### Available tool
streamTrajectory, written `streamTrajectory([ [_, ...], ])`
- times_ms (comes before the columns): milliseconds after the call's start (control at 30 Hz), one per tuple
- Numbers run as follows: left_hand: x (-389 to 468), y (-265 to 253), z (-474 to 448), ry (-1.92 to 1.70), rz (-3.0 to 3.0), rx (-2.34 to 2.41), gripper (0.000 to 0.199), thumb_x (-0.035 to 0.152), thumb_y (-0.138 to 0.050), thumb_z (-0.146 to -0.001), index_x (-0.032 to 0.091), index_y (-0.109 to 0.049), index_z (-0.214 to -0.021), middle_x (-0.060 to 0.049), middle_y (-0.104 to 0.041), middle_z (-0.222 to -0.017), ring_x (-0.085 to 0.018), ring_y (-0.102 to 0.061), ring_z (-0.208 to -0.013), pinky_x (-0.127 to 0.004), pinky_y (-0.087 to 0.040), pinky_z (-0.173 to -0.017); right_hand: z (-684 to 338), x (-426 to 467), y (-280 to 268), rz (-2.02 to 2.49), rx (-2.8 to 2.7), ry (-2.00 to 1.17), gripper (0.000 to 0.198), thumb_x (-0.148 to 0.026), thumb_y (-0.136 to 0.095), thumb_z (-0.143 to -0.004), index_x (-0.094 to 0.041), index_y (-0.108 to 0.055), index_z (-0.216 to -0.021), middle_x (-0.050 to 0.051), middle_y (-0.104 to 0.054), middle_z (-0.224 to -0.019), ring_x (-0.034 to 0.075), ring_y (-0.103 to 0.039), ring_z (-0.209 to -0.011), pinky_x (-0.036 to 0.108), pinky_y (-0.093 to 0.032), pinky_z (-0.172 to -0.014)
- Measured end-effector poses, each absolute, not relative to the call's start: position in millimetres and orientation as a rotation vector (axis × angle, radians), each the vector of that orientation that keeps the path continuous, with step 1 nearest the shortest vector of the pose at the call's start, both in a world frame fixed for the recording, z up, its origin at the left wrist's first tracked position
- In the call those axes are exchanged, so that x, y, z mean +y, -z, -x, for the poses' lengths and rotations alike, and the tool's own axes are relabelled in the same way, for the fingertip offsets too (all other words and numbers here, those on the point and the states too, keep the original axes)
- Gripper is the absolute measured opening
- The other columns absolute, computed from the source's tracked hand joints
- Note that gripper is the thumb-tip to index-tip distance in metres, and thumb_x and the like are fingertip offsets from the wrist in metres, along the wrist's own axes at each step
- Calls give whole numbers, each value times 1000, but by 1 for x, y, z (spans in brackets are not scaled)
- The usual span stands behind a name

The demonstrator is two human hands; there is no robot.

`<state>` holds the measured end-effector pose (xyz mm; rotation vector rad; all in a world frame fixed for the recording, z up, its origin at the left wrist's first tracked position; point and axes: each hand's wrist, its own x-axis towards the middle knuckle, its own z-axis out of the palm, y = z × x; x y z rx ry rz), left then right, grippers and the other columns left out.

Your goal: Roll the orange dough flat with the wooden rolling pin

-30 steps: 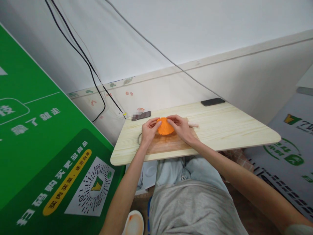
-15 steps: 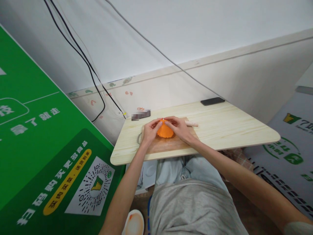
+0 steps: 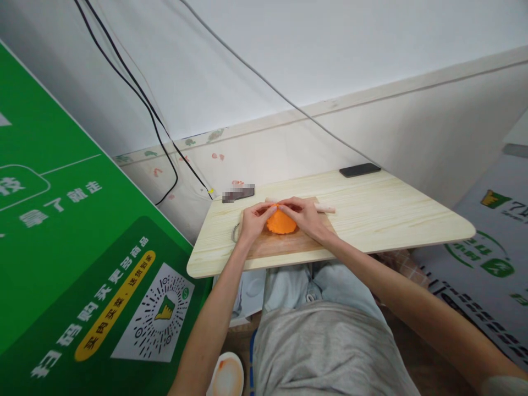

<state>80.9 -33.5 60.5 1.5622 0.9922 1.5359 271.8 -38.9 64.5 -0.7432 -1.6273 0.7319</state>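
Orange piece: soft-looking flat sheet (image 3: 281,223), ragged along its rounded near side; held over the board, left of the table's middle, toward the near edge. Whether its lower side touches the board, cannot tell.
Left hand: at the sheet's far left side (image 3: 253,221); thumb and fingers closed on the sheet's rim, tips drawn in close to the other hand's.
Right hand: mirrors it from the right (image 3: 304,215); thumb and fingertips pinching the same far rim. Fingers beneath partly hidden.
Board: reddish-brown wooden board (image 3: 284,247), lying along the table's near edge, under both hands. Metal loop (image 3: 235,233) at its left side, partly hidden by the left wrist.
Pale rod: lies behind the hands (image 3: 326,208), roughly in line with the table's far edge; right end sticks out past the right hand.
Table: pale wood-grain top (image 3: 383,212), rounded near corners, far edge along the wall.
Phone: black, flat (image 3: 359,170), by the far right corner.
Dark object: near the far left corner (image 3: 244,192), partly blurred out.
Surroundings: green printed panel (image 3: 82,165) beyond the table's left edge; white printed panel (image 3: 495,220) past the right edge.
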Motion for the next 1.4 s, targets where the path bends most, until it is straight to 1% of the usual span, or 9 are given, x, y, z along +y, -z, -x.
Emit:
streamTrajectory([
  [400,-32,-60,-81,-1523,-1655,980,38,52,-90,-78,16,-86,-89,-8,-83,-87,-19,-72,-78,-30,-58,-72,-271,-37,-63,768,-1648,-708,19,-36,-74,-96,-21,-84,-102,9,-84,-104,24,-77,-93,38,-61,-89],
  [533,-33,-61,-83,-1563,-1610,939,43,54,-88,-81,17,-85,-104,-9,-84,-94,-20,-76,-85,-31,-61,-79,-269,-37,-63,753,-1584,-762,21,-37,-72,-97,-24,-84,-109,8,-84,-111,25,-78,-101,42,-61,-99],
  [600,-33,-61,-83,-1548,-1600,929,50,53,-87,-83,18,-83,-118,-9,-85,-96,-20,-77,-85,-32,-62,-81,-269,-37,-62,758,-1564,-784,27,-36,-72,-97,-25,-82,-120,8,-84,-112,24,-78,-102,42,-62,-98],
  [667,-32,-60,-82,-1552,-1598,942,50,52,-87,-83,19,-84,-121,-10,-86,-102,-22,-79,-91,-34,-63,-87,-269,-36,-61,772,-1550,-800,35,-36,-72,-96,-25,-79,-129,7,-84,-110,24,-78,-100,41,-63,-95],
  [767,-32,-58,-81,-1582,-1593,987,41,51,-86,-84,19,-87,-111,-12,-85,-117,-27,-79,-111,-42,-61,-104,-269,-35,-61,792,-1547,-800,29,-39,-73,-96,-24,-80,-120,8,-84,-106,24,-78,-97,42,-64,-95],
  [867,-31,-57,-80,-1574,-1585,1018,40,49,-86,-85,19,-88,-111,-12,-84,-120,-29,-78,-117,-47,-58,-112,-269,-35,-62,794,-1550,-791,21,-39,-73,-96,-23,-82,-107,8,-84,-107,25,-78,-100,43,-63,-100],
  [1167,-30,-56,-82,-1543,-1572,996,44,55,-88,-81,16,-87,-102,-14,-86,-109,-28,-79,-104,-44,-62,-102,-270,-35,-63,815,-1534,-780,23,-41,-73,-95,-23,-82,-107,8,-84,-112,26,-77,-107,44,-60,-107],
  [1267,-32,-58,-83,-1522,-1578,933,56,57,-90,-80,17,-84,-117,-14,-84,-117,-26,-79,-106,-40,-63,-98,-271,-34,-64,807,-1503,-788,24,-41,-73,-95,-23,-81,-108,8,-84,-112,25,-77,-105,43,-61,-103],
  [1400,-33,-59,-84,-1460,-1568,907,74,57,-93,-77,18,-74,-136,-10,-84,-102,-21,-78,-87,-31,-62,-80,-271,-32,-62,791,-1460,-818,30,-42,-72,-96,-23,-79,-119,8,-83,-112,24,-76,-100,40,-64,-93],
])
